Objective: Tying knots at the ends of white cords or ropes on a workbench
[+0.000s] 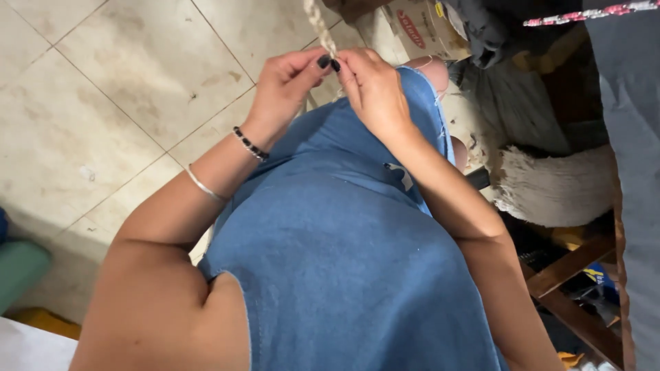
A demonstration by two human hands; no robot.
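left hand (285, 86): fingertips pinched on braided cord (318, 26), beaded bracelet and thin bangle on that arm | braided cord: taut, running up out of view above the knee | right hand (375, 89): pinched on the cord, touching the left | pale fibre bundle (557, 185) at right

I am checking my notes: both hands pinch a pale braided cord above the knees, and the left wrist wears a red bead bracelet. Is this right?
Not quite. In the head view the bead bracelet on the left wrist is black, not red. The rest holds: the left hand and right hand pinch the pale braided cord above the knees.
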